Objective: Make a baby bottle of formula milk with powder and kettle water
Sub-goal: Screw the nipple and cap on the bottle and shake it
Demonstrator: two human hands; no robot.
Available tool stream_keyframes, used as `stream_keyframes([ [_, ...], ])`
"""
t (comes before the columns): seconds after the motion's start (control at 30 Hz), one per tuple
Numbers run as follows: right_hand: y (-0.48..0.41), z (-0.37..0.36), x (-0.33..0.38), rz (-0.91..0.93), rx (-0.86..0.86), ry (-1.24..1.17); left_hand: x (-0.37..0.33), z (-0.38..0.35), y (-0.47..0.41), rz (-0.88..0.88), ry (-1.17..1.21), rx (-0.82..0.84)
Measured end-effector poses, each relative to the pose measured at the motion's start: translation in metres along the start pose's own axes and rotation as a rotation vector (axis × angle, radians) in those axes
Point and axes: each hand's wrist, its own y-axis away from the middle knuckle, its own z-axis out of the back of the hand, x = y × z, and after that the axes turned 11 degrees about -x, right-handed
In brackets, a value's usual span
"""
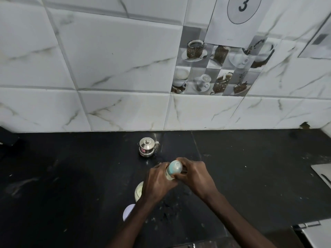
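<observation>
My left hand (158, 183) grips the upright bottle (171, 174) body; my right hand (194, 173) wraps its cap (175, 167) directly above (axis vertical), ready to twist.

One head-worn wide-angle camera looks forward and down, from above, at the black counter (71, 176) and tiled wall (107, 59).

Rear wall (111, 68) is clad in large white tiles with grey marble veining, grout lines visible. One decorative tile panel (222, 68) shows coffee cups and cakes in grey tones. A paper sheet (234, 20) bearing a circled numeral 3 is fixed above it, overlapping its top. The tabletop (71, 176) is black polished stone, dusted with pale specks and smears. Lighting is even and diffuse.
</observation>
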Motion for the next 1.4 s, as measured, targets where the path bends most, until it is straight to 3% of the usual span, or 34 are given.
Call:
stream_keyframes([
  [0.07,0.005,-0.002,-0.002,0.0,0.04,0.013,0.003,0.001,0.004,0.016,-0.04,0.04],
  [0.17,0.01,0.009,-0.008,-0.083,0.261,-0.132,0.007,0.003,0.008,0.059,-0.069,0.104],
  [0.3,0.022,0.014,-0.007,-0.001,0.395,-0.251,0.007,0.01,0.0,0.081,-0.028,0.21],
  [0.37,0.026,0.01,-0.009,0.014,0.381,-0.226,0.005,0.014,-0.003,0.089,-0.02,0.295],
  [0.57,0.027,0.006,-0.001,-0.221,0.184,-0.322,-0.012,0.019,-0.008,0.142,0.124,0.33],
  [0.73,0.023,0.019,0.006,-0.211,0.032,-0.392,-0.007,0.036,-0.022,0.157,0.343,0.486],
  [0.8,0.016,0.033,0.007,-0.216,-0.113,-0.457,0.003,0.042,-0.028,0.253,0.514,0.37],
  [0.87,0.011,0.043,0.005,-0.219,-0.305,-0.51,0.011,0.047,-0.034,0.358,0.629,0.132],
  [0.97,0.009,0.046,0.011,-0.182,-0.244,-0.449,0.016,0.05,-0.035,0.447,0.727,-0.084],
  [1.1,0.007,0.051,0.008,-0.258,-0.436,-0.485,0.018,0.049,-0.031,0.451,0.705,-0.13],
  [1.2,0.009,0.043,0.014,-0.214,-0.279,-0.43,0.027,0.041,-0.023,0.47,0.656,-0.138],
  [1.3,0.01,0.038,0.015,-0.228,-0.337,-0.405,0.034,0.033,-0.022,0.441,0.521,-0.137],
  [1.4,0.007,0.036,0.019,-0.191,-0.255,-0.348,0.031,0.033,-0.023,0.466,0.536,-0.197],
])
